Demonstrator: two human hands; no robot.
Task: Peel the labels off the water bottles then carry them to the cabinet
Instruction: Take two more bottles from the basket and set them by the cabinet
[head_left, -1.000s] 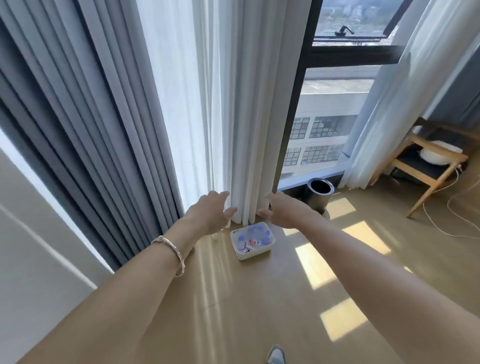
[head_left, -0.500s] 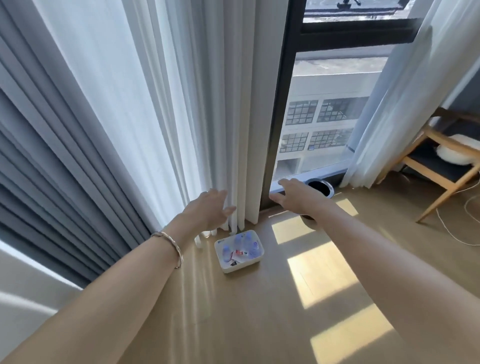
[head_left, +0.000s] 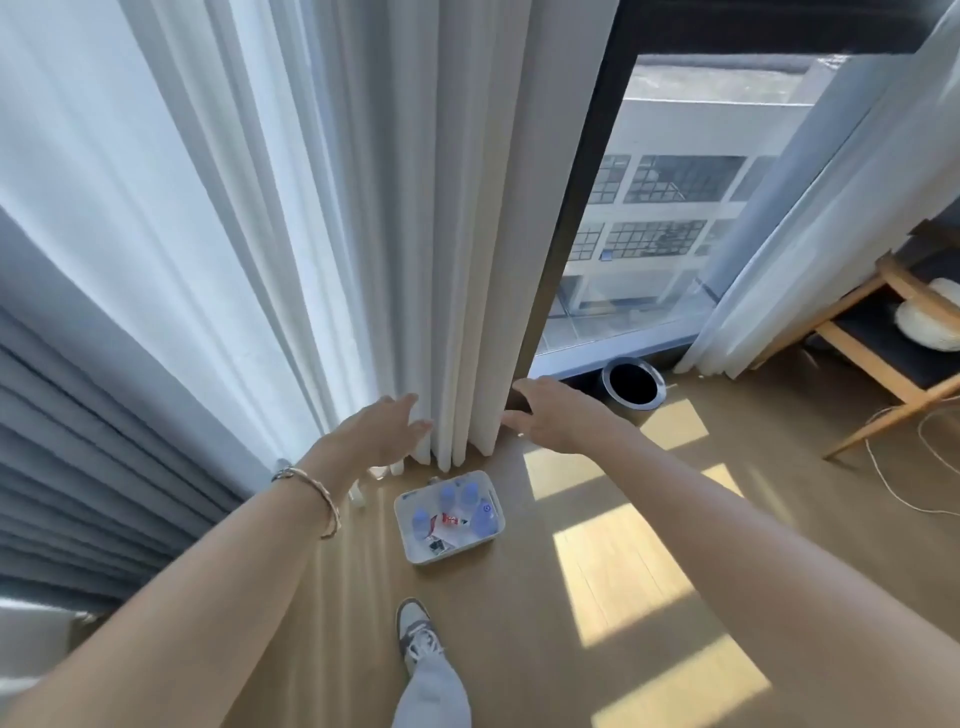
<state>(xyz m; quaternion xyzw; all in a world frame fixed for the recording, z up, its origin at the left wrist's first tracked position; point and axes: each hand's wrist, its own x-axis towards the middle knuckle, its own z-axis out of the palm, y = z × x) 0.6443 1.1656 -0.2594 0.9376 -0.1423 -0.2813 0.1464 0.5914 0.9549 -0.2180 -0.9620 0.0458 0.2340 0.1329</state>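
A: Where are the water bottles (head_left: 484, 517) seen?

B: Standing in a white bin (head_left: 451, 552) on the wood floor (head_left: 519, 639), far centre, just beside the hem of the white curtain (head_left: 415, 260). A red label (head_left: 451, 519) is seen among them. Whether it is peeled off cannot be told.

A: Hands?

B: Both are stretched forward above the bin, nothing grasped. The left hand (head_left: 382, 428) is released, fingers spread, and is seen against the curtain folds. Contact cannot be told. The right hand (head_left: 550, 415) is released too, palm down, beside the dark window frame (head_left: 587, 208). A bracelet (head_left: 323, 501) is worn on the left wrist.

A: Edges, room?

B: The left side is closed off by a grey curtain (head_left: 78, 441). To the far right a round bin (head_left: 660, 385) is set against the window sill, and further right a wooden chair (head_left: 862, 343) and a loose cable (head_left: 893, 483). Open floor with sun patches is left near and right of the white bin.

A: Changes from half a second ago?

B: The view is tipped down. A shoe (head_left: 415, 631) is now shown at the near edge. The white bin is seen larger. The round bin is no longer covered by the right hand. Hands are kept released.
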